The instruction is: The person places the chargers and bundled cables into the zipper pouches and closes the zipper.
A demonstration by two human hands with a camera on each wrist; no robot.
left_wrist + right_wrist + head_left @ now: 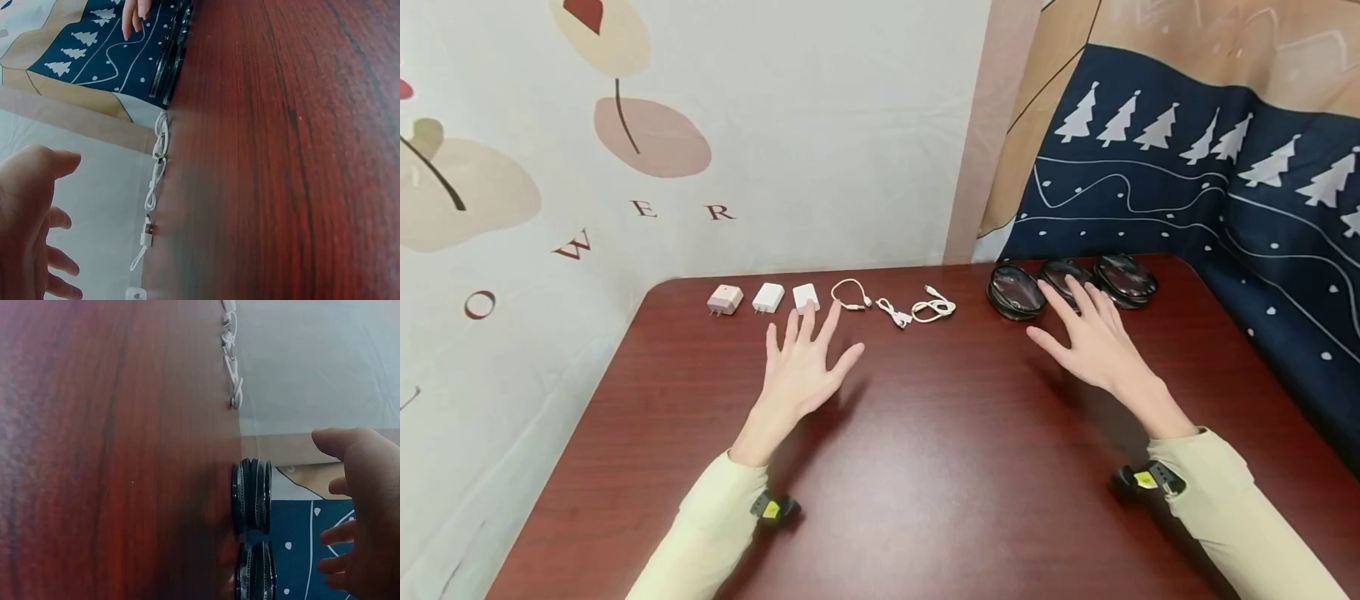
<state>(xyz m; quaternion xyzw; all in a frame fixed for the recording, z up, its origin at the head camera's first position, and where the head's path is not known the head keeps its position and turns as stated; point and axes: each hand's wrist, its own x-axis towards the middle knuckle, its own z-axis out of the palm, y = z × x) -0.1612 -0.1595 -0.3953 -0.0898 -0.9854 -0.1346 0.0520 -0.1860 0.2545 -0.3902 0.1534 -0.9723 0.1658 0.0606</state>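
Observation:
In the head view my left hand [801, 367] hovers over the table with its fingers spread, holding nothing. Its fingertips overlap the nearest white charger [806, 296]. Two more chargers, one white [768, 297] and one pinkish [726, 299], lie to the left of it. Just right of those fingertips are a looped white cable [850, 292], a small bundled cable [894, 313] and a coiled cable [934, 307]. My right hand [1093, 342], also spread and holding nothing, is above the table near three round black zip cases [1017, 292], partly covering the middle one [1064, 273].
The dark red wooden table [925, 467] meets a pale printed cloth [820, 150] behind the row of items. At the back right hangs a navy cloth [1120, 183] with white trees. Each sleeve carries a black wrist camera [775, 508].

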